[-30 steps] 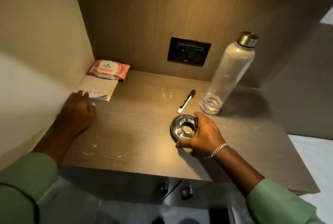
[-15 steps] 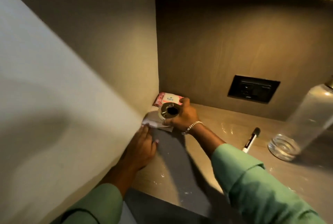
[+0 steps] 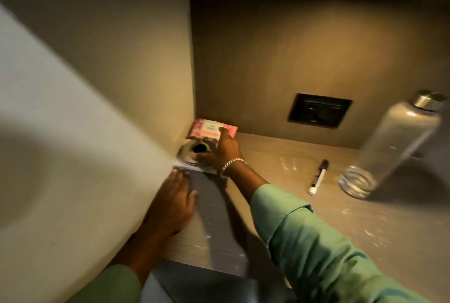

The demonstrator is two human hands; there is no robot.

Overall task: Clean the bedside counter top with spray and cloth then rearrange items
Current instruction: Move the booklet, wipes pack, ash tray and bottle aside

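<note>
The right hand (image 3: pixel 222 150) has its grip closed on a round, shiny metal ashtray (image 3: pixel 194 152) with a dark hollow centre — it sits on a white notepad (image 3: pixel 194 168) in the worktop's (image 3: pixel 280 181) back-left corner, just before a pink wipes pack (image 3: pixel 210 129). Left hand (image 3: pixel 174 201) lies flat, fingers open. The clear bottle (image 3: pixel 389 146) looks empty.

Left hand (image 3: pixel 174 201) lies flat, palm down, fingers together and pointing forward. Right arm reaches across the body, right hand (image 3: pixel 222 152) curled downward, a chain bracelet on its wrist.
</note>
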